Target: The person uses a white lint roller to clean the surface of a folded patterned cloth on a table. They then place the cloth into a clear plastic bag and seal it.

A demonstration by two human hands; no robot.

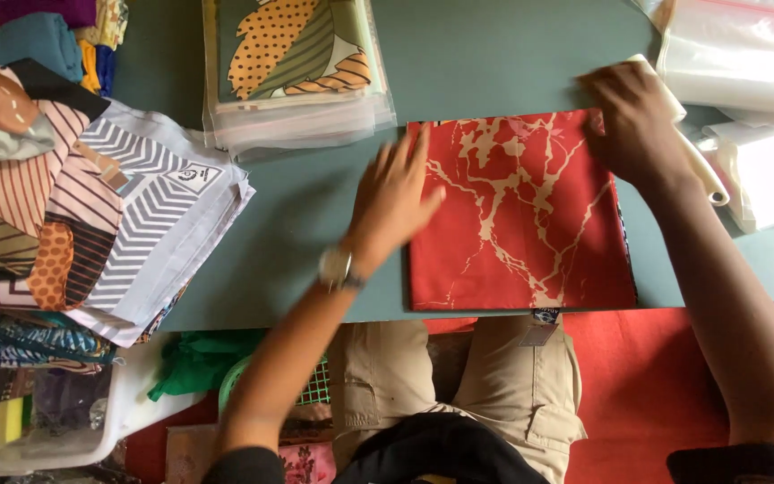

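A folded red cloth with cream marble veins (521,215) lies flat on the grey-green table (315,215), its near edge at the table's front. My left hand (396,193) rests fingers spread on the cloth's left edge; a watch is on that wrist. My right hand (633,121) presses on the cloth's far right corner, beside a cream roll (696,148). Neither hand grips anything.
A stack of bagged leaf-print cloths (293,67) sits at the back. A pile of striped and chevron fabrics (91,197) fills the left side. Clear plastic bags (745,81) lie at the right. Below the table are a green basket (315,385) and a clear bin (38,421).
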